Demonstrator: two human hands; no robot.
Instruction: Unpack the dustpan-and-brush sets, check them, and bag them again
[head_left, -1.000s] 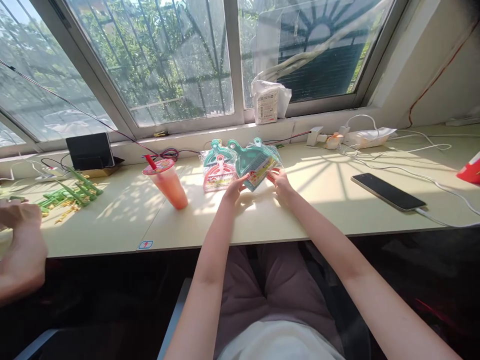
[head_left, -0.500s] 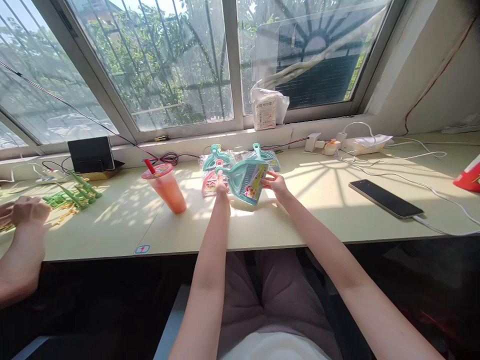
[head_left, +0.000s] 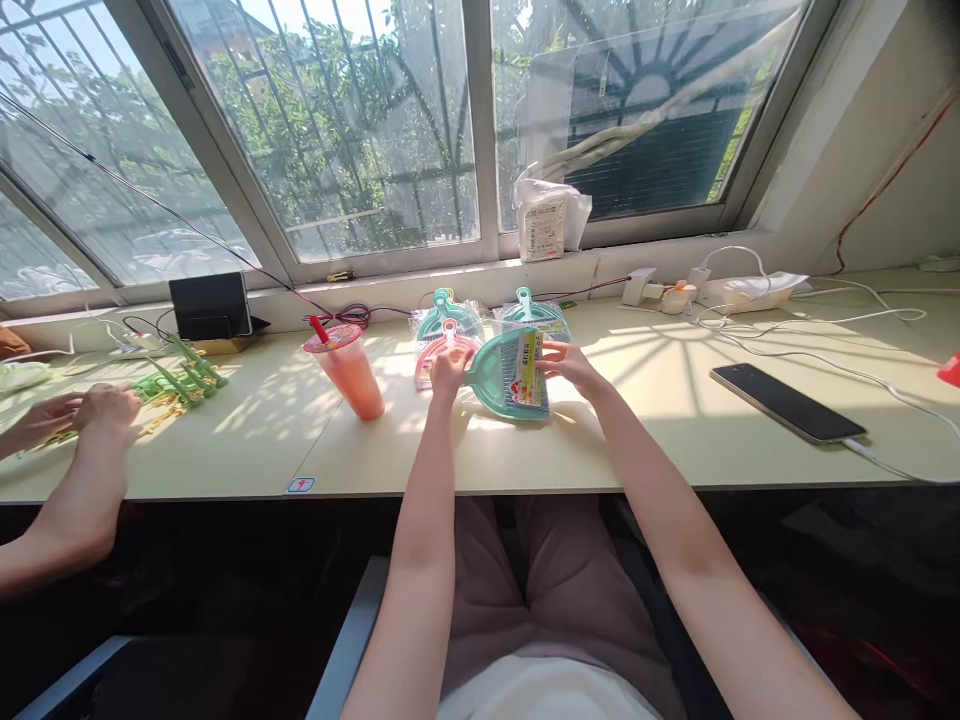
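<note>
Just above the table, my left hand (head_left: 448, 372) is closed around the handle of a small teal dustpan (head_left: 490, 378). A grey-bristled brush with a yellow and red label (head_left: 528, 368) lies in its pan. My right hand (head_left: 571, 366) pinches the right side of the set by the label; whether it grips the pan or the brush is hard to tell. Behind my left hand, a pink dustpan (head_left: 429, 350) in clear wrap lies on the table. Two wrapped teal dustpans, one at back left (head_left: 442, 318) and one at back right (head_left: 534, 314), lie beyond.
A cup of orange drink with a red straw (head_left: 352, 375) stands to the left. A phone (head_left: 787, 402) on a white cable lies right. Another person's hands (head_left: 105, 408) work near green plastic-looking stems (head_left: 184, 380). A tablet (head_left: 211, 308) and a wrapped box (head_left: 544, 228) are near the window.
The teal dustpan has turned so its handle points left and its pan lies more level. Both hands stay on it. The view has shifted slightly left.
</note>
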